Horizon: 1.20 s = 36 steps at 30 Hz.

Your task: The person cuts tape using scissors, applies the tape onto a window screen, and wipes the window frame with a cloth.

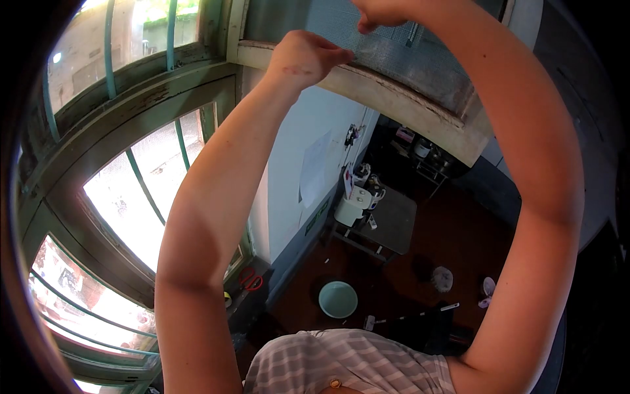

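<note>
Both my arms reach up to an open window sash with a pale, worn wooden frame [394,98]. Its glass pane [433,79] looks translucent, and a finely textured patch [328,25] shows on it. My left hand [305,58] is at the pane's lower edge, fingers pinched together. Whatever lies between those fingertips is too small to make out. Higher and to the right, my right hand [387,12] is partly cut off by the top of the view. Its fingers are curled with a fingertip pointing down at the pane, and what they hold, if anything, is hidden.
Barred window frames [141,157] stand at the left. Far below are a green basin [338,299], a long-handled tool [407,318] and a small table [394,220] bearing a white appliance [352,206]. Red-handled scissors [251,280] lie on the ledge by the window.
</note>
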{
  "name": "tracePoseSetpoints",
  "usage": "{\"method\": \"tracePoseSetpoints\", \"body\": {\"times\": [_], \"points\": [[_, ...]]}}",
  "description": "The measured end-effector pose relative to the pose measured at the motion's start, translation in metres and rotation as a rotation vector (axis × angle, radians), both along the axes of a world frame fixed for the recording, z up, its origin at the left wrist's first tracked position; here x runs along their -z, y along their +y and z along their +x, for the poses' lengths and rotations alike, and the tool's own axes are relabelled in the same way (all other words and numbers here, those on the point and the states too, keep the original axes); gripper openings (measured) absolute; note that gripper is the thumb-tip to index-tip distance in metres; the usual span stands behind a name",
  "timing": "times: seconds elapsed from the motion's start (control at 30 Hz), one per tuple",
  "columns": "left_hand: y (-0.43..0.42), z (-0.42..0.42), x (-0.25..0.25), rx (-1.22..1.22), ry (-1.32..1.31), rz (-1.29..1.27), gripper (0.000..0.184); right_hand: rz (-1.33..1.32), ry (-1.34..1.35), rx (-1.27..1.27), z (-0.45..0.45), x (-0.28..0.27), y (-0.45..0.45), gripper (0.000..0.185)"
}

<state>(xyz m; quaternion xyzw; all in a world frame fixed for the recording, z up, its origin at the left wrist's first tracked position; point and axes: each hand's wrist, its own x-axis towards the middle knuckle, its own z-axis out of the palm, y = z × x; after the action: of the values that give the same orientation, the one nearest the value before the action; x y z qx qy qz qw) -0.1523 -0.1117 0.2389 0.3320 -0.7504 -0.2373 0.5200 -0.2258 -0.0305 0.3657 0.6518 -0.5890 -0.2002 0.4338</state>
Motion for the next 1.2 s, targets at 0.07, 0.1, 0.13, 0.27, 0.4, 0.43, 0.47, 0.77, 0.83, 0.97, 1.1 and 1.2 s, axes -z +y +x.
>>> {"method": "tracePoseSetpoints", "body": {"times": [0.07, 0.1, 0.13, 0.27, 0.4, 0.43, 0.47, 0.77, 0.83, 0.97, 1.1, 1.2], "points": [[0.001, 0.001, -0.002, -0.01, -0.038, -0.042, 0.032, 0.004, -0.002, 0.008, 0.0, 0.0, -0.002, 0.026], [0.001, 0.002, -0.003, -0.014, -0.058, -0.063, 0.032, 0.007, -0.003, 0.012, 0.0, 0.0, -0.003, 0.026], [0.001, 0.002, -0.004, -0.036, -0.075, -0.059, 0.032, 0.007, -0.002, 0.006, -0.001, 0.0, -0.003, 0.026], [0.001, 0.001, -0.009, -0.08, -0.136, -0.051, 0.033, 0.018, 0.013, -0.001, -0.003, 0.0, -0.006, 0.026], [-0.001, 0.001, -0.012, -0.084, -0.18, -0.066, 0.034, 0.002, -0.009, -0.018, -0.003, 0.002, -0.004, 0.024], [-0.003, 0.0, -0.013, -0.096, -0.192, -0.067, 0.035, 0.001, -0.011, -0.015, -0.003, 0.003, -0.002, 0.024], [-0.006, -0.002, -0.013, -0.109, -0.204, -0.068, 0.037, 0.0, -0.013, -0.011, -0.002, 0.003, -0.001, 0.023], [-0.009, -0.002, -0.022, -0.133, -0.32, -0.141, 0.055, 0.007, 0.001, 0.02, -0.001, 0.003, -0.001, 0.024], [-0.009, -0.002, -0.023, -0.133, -0.338, -0.123, 0.057, 0.005, 0.007, 0.039, 0.0, 0.004, 0.001, 0.026], [-0.009, -0.003, -0.027, -0.111, -0.336, -0.08, 0.062, 0.015, 0.043, 0.074, 0.001, 0.008, 0.003, 0.029], [-0.017, -0.007, -0.024, -0.135, -0.313, -0.126, 0.051, 0.047, 0.057, 0.17, 0.009, 0.01, 0.01, 0.031], [-0.017, -0.01, -0.021, -0.229, -0.339, -0.159, 0.051, 0.018, 0.124, 0.166, 0.005, 0.013, 0.007, 0.033]]}}
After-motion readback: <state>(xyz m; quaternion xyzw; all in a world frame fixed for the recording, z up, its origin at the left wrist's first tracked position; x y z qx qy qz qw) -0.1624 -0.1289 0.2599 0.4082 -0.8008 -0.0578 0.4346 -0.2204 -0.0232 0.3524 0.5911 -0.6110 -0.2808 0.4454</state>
